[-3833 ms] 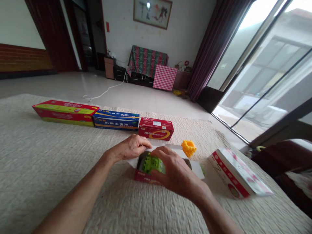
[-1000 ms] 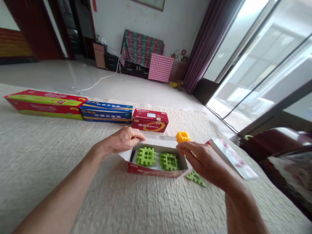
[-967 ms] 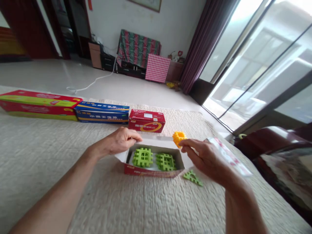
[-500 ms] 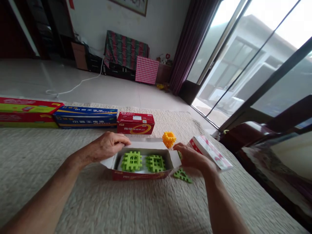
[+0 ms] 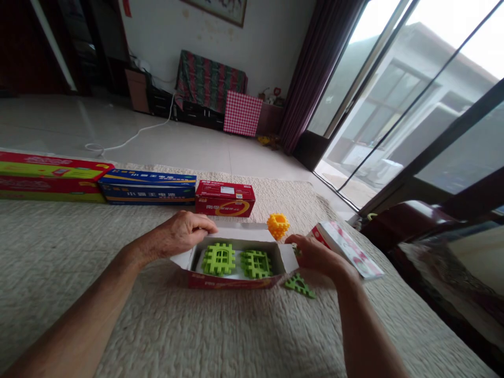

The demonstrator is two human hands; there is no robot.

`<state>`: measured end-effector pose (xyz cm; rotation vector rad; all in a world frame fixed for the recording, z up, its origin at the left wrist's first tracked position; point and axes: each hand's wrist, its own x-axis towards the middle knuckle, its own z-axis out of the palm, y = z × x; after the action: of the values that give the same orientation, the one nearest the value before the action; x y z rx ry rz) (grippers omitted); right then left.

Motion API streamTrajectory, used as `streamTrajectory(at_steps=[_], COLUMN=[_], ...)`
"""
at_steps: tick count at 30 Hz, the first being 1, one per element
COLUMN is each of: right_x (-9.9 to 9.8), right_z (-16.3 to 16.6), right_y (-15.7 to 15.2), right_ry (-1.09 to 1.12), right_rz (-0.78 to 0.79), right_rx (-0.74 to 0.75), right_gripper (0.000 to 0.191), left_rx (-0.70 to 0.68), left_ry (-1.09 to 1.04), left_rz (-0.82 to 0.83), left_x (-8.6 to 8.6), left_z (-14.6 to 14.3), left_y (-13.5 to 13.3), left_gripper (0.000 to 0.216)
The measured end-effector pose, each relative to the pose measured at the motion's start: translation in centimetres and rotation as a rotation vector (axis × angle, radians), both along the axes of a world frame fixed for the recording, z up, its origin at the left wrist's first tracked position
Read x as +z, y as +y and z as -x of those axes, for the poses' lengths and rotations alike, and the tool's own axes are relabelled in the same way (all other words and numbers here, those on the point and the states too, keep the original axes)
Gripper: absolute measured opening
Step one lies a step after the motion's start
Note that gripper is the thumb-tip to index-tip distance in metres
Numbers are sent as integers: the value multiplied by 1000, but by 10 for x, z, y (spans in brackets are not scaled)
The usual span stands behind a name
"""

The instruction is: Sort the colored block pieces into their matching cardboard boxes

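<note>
Red box (image 5: 232, 282): L hand (image 5: 183, 234) palm-down, grip on rear flap; R hand (image 5: 317, 255) beside, grip unclear.

Home, living room. Framed picture (image 5: 220, 5) on white wall; cloth-draped sofa (image 5: 210, 84) below, red-checked square (image 5: 243, 114) leaning beside it. Dark curtain (image 5: 315, 68) at tall sliding glass doors (image 5: 394, 105), building outside. Pale tiled floor (image 5: 197, 152), white cable (image 5: 129, 139) trailing across. Dark woodwork (image 5: 19, 52) at left. Near side: quilted cream cover (image 5: 118, 252), green toy blocks (image 5: 218, 259) in open box (image 5: 232, 282).
</note>
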<state>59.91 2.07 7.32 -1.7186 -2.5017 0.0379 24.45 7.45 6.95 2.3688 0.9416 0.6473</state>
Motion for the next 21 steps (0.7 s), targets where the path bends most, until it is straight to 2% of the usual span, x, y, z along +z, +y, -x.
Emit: streamTrajectory(at_steps=[3,7,10,12,16,21], right_x=[7,30,47,53,49,42], right_z=[-10,-5,16,34,65,77], right_y=[-2,-9,-19,-27,-36,-35], right_ry=[16,56,159,224,285,262], right_rz=[50,-80,-167,-126,52,109], right_rx=[-66,-156,-112,-23,135,113], right_gripper=[23,27,28,27,24,22], left_rx=[-1,2,2,4,9,7], left_ry=[-3,-20,-12,-5,-9,-6], left_rz=[1,9,19,24,34,34], left_x=[0,1,2,3,5,4], left_z=[0,-1,-1,-1,-2,-1], left_y=[0,-2,-2,-3,-4,-3], left_gripper=[36,36,37,37,37,37])
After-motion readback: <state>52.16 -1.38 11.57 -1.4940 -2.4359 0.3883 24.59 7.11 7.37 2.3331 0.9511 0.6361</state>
